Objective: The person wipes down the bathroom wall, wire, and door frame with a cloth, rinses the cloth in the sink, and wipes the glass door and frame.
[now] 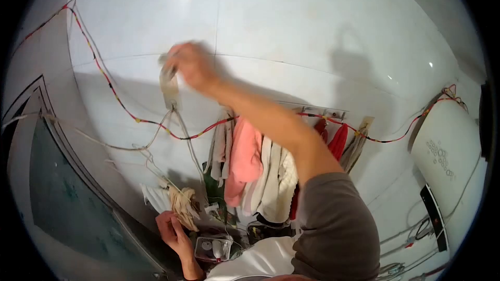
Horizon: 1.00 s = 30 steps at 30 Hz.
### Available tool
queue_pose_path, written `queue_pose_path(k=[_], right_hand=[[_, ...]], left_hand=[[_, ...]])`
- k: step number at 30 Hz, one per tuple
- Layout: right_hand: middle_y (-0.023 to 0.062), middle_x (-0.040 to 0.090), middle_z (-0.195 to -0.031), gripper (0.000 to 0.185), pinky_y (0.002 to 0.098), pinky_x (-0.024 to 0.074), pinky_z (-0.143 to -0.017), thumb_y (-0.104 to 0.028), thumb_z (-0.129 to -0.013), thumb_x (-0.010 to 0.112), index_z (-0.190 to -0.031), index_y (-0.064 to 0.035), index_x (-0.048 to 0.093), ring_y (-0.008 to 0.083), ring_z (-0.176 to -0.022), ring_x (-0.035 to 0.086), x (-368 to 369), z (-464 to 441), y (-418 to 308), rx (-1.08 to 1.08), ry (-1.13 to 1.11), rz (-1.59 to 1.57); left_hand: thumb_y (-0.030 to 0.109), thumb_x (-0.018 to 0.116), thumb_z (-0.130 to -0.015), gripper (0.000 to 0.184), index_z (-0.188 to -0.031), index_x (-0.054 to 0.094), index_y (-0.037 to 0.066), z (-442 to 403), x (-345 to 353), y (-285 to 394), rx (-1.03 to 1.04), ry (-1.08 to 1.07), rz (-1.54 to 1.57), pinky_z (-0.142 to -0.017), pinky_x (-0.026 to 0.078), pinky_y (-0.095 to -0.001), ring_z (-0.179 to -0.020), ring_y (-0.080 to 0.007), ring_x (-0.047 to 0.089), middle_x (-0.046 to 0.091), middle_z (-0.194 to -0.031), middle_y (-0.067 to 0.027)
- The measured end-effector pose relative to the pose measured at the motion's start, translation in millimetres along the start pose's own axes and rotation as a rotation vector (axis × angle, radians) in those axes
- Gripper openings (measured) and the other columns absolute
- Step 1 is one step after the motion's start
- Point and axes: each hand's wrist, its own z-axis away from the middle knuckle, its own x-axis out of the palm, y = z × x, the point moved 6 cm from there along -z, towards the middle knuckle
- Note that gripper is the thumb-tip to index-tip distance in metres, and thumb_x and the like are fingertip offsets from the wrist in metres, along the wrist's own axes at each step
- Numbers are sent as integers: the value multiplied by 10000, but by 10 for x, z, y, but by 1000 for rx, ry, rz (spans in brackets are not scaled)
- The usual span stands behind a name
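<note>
My right hand (190,67) is raised against the white tiled wall, slightly blurred, its fingers closed around something small and greyish that I cannot make out. Just under it, a beige strip (170,93) is stuck to the wall, and a pale cord (187,143) hangs from its lower end. Low on the left, my left hand (174,231) is held up with curled fingers; whatever is in them, if anything, is hidden. Beside that hand hangs a crumpled beige cloth (183,205). A clear plastic box (212,248) with small items is to its right.
A red, yellow and black twisted cord (112,91) sags across the wall. Beneath my right arm, a pink towel (244,156) and several other cloths hang from a hook rail (317,112). A white water heater (448,145) is at the right. A door (67,192) stands at the left.
</note>
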Motion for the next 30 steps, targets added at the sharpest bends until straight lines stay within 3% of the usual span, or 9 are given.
queue_pose_path(k=[2, 4, 6, 7, 9, 13, 22, 25, 30], right_hand=[[117, 614, -978, 179, 384, 461, -907, 12, -848, 505, -944, -29, 651, 292, -962, 588, -675, -26, 357, 110, 282, -273], [67, 627, -1098, 180, 332, 482, -918, -31, -902, 587, -1073, -56, 633, 218, -1050, 597, -1741, -108, 40, -59, 421, 413], [44, 607, -1167, 201, 298, 483, -913, -34, -930, 595, -1126, -63, 630, 165, -1064, 585, -2579, 83, 288, 108, 611, 590], [52, 593, -1185, 193, 297, 494, -913, -50, -951, 586, -1140, -52, 627, 153, -1085, 572, -2820, 163, 409, -19, 714, 142], [101, 570, -1229, 226, 386, 442, -1005, -21, -904, 597, -1122, -69, 639, 274, -1129, 555, -3054, 199, 491, 164, 817, 522], [86, 602, -1184, 230, 414, 419, -1002, -21, -894, 595, -1105, -93, 655, 279, -1178, 528, -2090, -193, 480, -47, 547, 758], [55, 645, -1121, 253, 411, 478, -939, -29, -813, 611, -981, -170, 738, 304, -1056, 580, 1755, -305, 401, -14, -54, 86], [85, 663, -1052, 211, 435, 495, -904, -49, -801, 640, -964, -148, 731, 328, -1038, 593, 2350, -231, 333, 216, -214, -130], [110, 699, -1063, 220, 439, 527, -853, -91, -803, 641, -989, -165, 733, 322, -995, 659, 2389, -699, 402, 109, -546, -245]], left_hand=[[171, 505, -1049, 196, -976, 565, 0, -21, -69, 32, -22, 6, -44, -665, 373, -261, -736, -106, 426, 502, -992, -54], [162, 513, -1038, 194, -949, 573, 0, -36, -96, 74, -95, 20, -18, -888, 421, -330, -974, -214, 535, 554, -1005, -94], [137, 533, -1014, 153, -962, 586, 3, -63, -79, 83, -60, 23, -17, -765, 420, -263, -864, -151, 513, 536, -1016, -69], [124, 543, -1003, 134, -968, 592, 4, -79, -82, 83, -39, 35, -18, -704, 419, -230, -809, -119, 503, 527, -1021, -57], [114, 556, -984, 114, -963, 600, 10, -80, -90, 57, -79, 28, -34, -700, 446, -256, -834, -138, 532, 546, -1036, -65], [113, 567, -981, 109, -947, 595, 14, -69, -50, 31, -133, 30, -33, -707, 455, -265, -856, -146, 549, 562, -1045, -75], [185, 530, -1035, 198, -963, 589, 10, 181, -303, -105, -163, 140, -97, -777, 430, -274, -916, -145, 529, 543, -1043, -73], [182, 526, -1037, 198, -958, 591, 12, 358, -540, -237, -285, 210, -87, -808, 438, -289, -930, -159, 533, 546, -1047, -78], [163, 510, -1045, 191, -969, 606, 16, 313, -611, -197, -258, 188, -174, -790, 412, -267, -929, -139, 503, 547, -1089, -62]])
